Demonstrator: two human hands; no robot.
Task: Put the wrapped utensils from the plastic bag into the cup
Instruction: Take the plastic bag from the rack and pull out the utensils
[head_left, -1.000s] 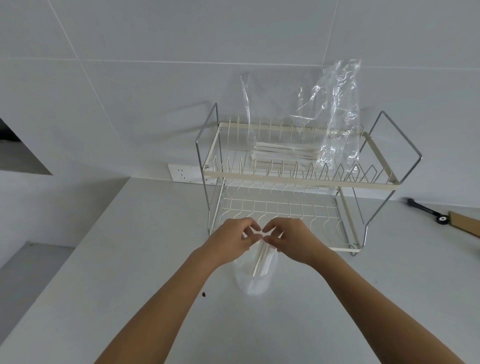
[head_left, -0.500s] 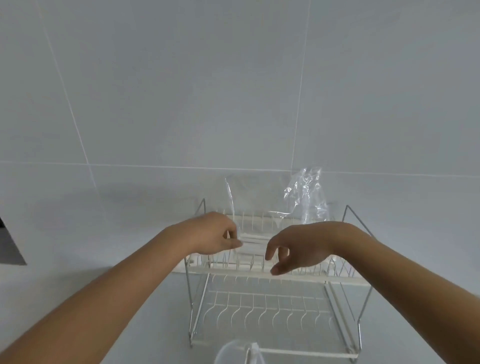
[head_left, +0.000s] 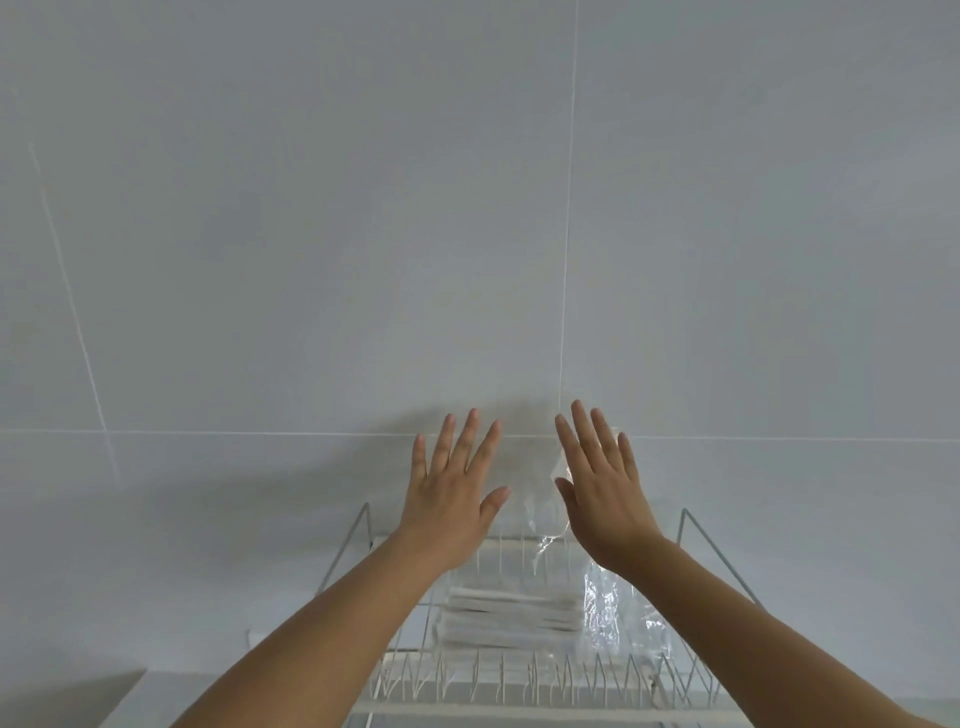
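Your left hand (head_left: 449, 499) and right hand (head_left: 605, 499) are both raised, fingers spread wide, holding nothing. The wrapped utensils (head_left: 511, 616) lie stacked inside the clear plastic bag (head_left: 605, 608) on the dish rack (head_left: 524, 680) top shelf. The cup is out of view. They look light and stiff with slick wrappers; the bag is floppy. Pinch a bundle mid-length through the bag mouth.

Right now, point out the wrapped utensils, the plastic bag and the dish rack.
wrapped utensils (head_left: 511, 613), head view, middle of the stack.
plastic bag (head_left: 605, 616), head view, crinkled right side.
dish rack (head_left: 519, 707), head view, front rail.
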